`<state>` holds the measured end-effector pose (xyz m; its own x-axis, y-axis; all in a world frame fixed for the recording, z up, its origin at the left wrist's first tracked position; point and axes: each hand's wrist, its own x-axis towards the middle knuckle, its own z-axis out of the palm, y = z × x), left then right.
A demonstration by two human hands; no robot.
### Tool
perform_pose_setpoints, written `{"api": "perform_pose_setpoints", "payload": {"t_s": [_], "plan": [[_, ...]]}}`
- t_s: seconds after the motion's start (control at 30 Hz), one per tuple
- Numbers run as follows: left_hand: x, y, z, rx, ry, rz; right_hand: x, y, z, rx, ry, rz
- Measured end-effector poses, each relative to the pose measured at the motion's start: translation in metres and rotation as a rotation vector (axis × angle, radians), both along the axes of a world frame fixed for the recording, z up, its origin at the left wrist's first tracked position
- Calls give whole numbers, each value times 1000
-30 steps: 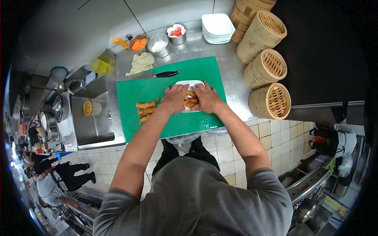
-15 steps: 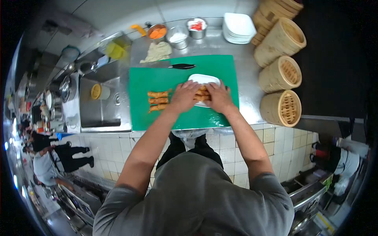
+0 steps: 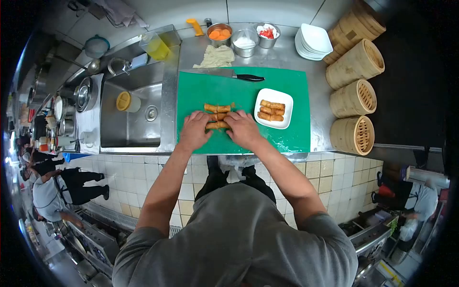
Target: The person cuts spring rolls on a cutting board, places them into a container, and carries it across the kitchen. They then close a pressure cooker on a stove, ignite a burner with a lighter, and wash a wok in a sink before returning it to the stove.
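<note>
Cut fried spring rolls lie in a stack of rows on the green cutting board. My left hand grips their left ends, and my right hand grips their right ends, fingers curled against the lower rows. To the right, a white square plate carries more cut spring rolls in rows, with no hand on it. Along the board's far edge lies a knife with a black handle, its blade pointing left.
Behind the board are a crumpled cloth, metal tubs of orange slices, white stuff and red pieces, plus stacked white plates. Bamboo steamers line the right. A sink is at left; people stand farther off.
Both hands have let go of the spring rolls on the white plate and moved left to the rolls on the board. The rolls stay on the plate. The whole view has shifted slightly.
</note>
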<state>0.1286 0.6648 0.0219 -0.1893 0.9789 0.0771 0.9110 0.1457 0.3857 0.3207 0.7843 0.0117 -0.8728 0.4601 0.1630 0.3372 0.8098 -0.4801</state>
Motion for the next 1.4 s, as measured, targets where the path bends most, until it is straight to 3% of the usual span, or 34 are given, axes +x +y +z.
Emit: {"api": "perform_pose_setpoints", "payload": {"t_s": [0.07,0.13,0.27,0.33,0.57,0.73,0.9,1.13,1.2,1.3,1.4], "plan": [[-4,0,-6,-3,-24,-70,-10,-3,-5,40,-102,-22],[-6,1,-11,-129,-214,-42,-11,-3,-9,19,-86,10],[-14,5,-33,-28,-324,-132,-11,-4,-30,-74,8,32],[-11,6,-21,-98,-177,-186,-13,-8,-25,-71,-38,15],[16,11,-13,-108,-46,-215,8,-19,-22,-89,-14,-38],[68,65,32,73,-141,-311,73,27,33,-67,27,-162],[121,141,21,121,-182,-373,122,88,46,-21,-52,-303],[108,135,-9,-7,-257,-242,129,99,23,-49,-94,-292],[66,99,-16,214,-160,-99,123,85,37,26,88,-401],[-3,48,-24,175,-94,102,82,61,43,-145,159,-256],[-24,34,-19,90,52,187,9,35,6,44,23,-192]]}}
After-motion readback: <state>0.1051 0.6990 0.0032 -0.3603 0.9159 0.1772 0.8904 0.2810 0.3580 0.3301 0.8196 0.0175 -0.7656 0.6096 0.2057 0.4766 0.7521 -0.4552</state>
